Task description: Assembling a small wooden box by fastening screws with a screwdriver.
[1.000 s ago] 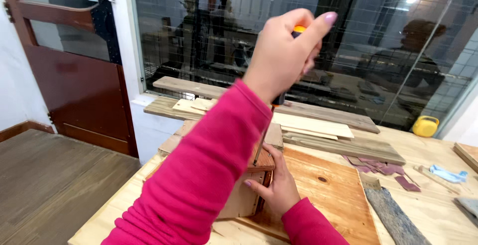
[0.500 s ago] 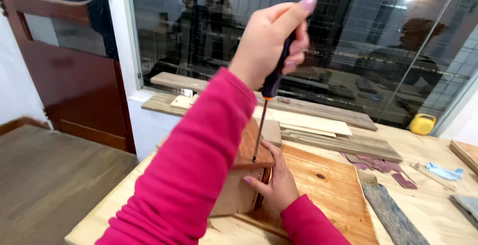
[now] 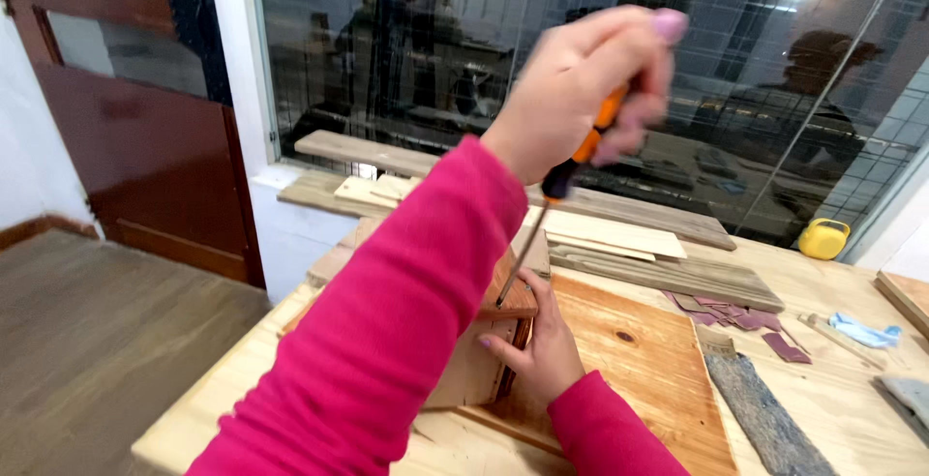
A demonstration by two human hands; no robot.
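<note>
My left hand (image 3: 581, 89) is raised high and gripped around the orange and black handle of a screwdriver (image 3: 571, 162). The hand is blurred. The thin shaft slants down, and its tip rests on the top edge of a small wooden box (image 3: 474, 379) on the workbench. My right hand (image 3: 542, 350) lies flat against the box's right side with the fingers spread, holding it against a reddish wooden board (image 3: 639, 360). My pink left sleeve hides much of the box.
Long planks (image 3: 619, 234) lie along the window at the back of the pale wooden workbench (image 3: 852, 408). Scraps of brown sandpaper (image 3: 735, 316), a grey strip (image 3: 764, 418), a blue object (image 3: 861, 331) and a yellow tape measure (image 3: 824, 239) sit at the right. A brown door (image 3: 145, 166) stands at the left.
My left hand has shifted and turned on the screwdriver handle while the tip stays on the box. The right hand has kept its place on the box.
</note>
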